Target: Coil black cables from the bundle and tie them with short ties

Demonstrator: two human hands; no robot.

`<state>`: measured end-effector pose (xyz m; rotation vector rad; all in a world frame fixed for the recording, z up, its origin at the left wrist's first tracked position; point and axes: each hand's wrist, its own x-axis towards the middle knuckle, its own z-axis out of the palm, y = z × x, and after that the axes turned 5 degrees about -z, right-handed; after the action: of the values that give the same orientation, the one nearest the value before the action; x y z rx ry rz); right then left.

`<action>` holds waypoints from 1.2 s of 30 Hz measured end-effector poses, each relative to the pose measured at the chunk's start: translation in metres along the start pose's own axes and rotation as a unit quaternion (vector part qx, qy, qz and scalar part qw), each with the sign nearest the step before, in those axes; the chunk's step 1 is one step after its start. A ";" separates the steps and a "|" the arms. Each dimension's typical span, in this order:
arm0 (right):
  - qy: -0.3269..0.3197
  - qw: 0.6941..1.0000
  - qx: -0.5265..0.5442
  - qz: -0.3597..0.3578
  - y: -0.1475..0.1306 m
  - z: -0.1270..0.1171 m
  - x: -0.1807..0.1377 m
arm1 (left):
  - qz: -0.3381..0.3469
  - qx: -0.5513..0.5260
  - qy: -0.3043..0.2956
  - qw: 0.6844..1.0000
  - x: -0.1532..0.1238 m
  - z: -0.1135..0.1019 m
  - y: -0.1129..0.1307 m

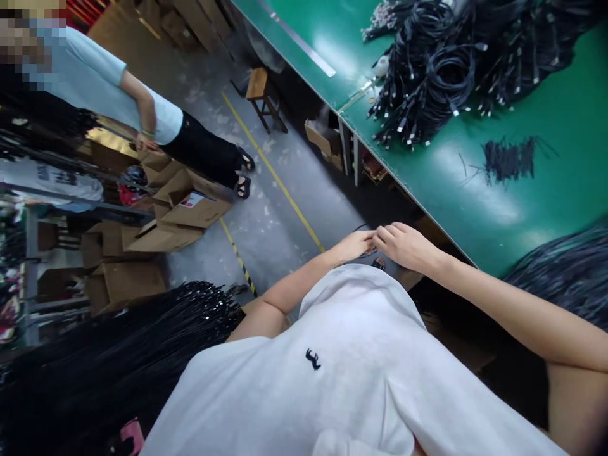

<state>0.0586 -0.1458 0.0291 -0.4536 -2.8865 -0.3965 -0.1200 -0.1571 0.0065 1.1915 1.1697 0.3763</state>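
My left hand (355,246) and my right hand (399,244) meet in front of my white shirt, beside the edge of the green table. Both have their fingers closed and pressed together. A thin black cable (365,254) shows in small pieces around the fingertips; most of it is hidden by the hands. On the table lie bundles of coiled black cables (446,76) with light metal plugs, and nearer to me a small pile of black ties (509,159).
A metal ruler (304,43) lies on the green table (451,190), with more black cables (565,272) at its right. A wooden stool (258,83) stands on the floor. Behind on the left are a person (156,120), open cardboard boxes (190,206) and hanging black cables (142,342).
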 end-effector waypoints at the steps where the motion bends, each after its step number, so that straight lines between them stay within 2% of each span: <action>1: -0.007 1.000 -0.010 -0.017 0.000 -0.001 0.000 | -0.011 -0.033 -0.007 0.999 0.001 0.001 -0.002; 6: -0.009 0.994 -0.063 -0.092 0.003 0.000 -0.003 | -0.046 -0.168 -0.035 0.984 0.008 0.003 -0.012; 11: -0.032 0.993 -0.041 -0.105 0.011 0.006 0.000 | -0.044 -0.196 -0.048 0.978 0.016 0.002 -0.017; 15: -0.111 0.991 -0.008 -0.074 0.020 0.010 0.004 | -0.052 -0.204 -0.028 0.977 0.025 0.005 -0.014; 21: -0.199 0.977 0.066 0.047 0.042 -0.001 0.029 | -0.008 -0.232 -0.043 0.972 0.037 -0.007 0.003; 23: -0.214 0.972 0.063 0.078 0.048 -0.006 0.037 | 0.024 -0.180 -0.045 0.982 0.038 -0.018 0.011; 25: -0.212 0.973 0.050 0.082 0.052 -0.007 0.041 | 0.061 -0.070 -0.033 0.995 0.037 -0.029 0.019; 27: -0.199 0.977 0.037 0.069 0.053 -0.003 0.041 | 0.101 0.076 0.021 0.992 0.034 -0.040 0.026; 29: -0.190 0.980 0.028 0.053 0.052 0.003 0.039 | 0.162 0.215 0.098 0.958 0.033 -0.046 0.030; 31: -0.183 0.982 0.023 0.037 0.051 0.011 0.036 | 0.220 0.303 0.145 0.916 0.036 -0.045 0.029; 33: -0.163 0.986 0.021 0.019 0.051 0.019 0.033 | 0.226 0.322 0.153 0.907 0.041 -0.038 0.024; 36: -0.132 0.991 0.002 -0.004 0.055 0.026 0.030 | 0.146 0.231 0.173 0.946 0.044 -0.023 0.015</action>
<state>0.0446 -0.0794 0.0237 -0.5314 -3.1435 -0.3546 -0.1170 -0.1057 -0.0011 1.7713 1.4355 0.5715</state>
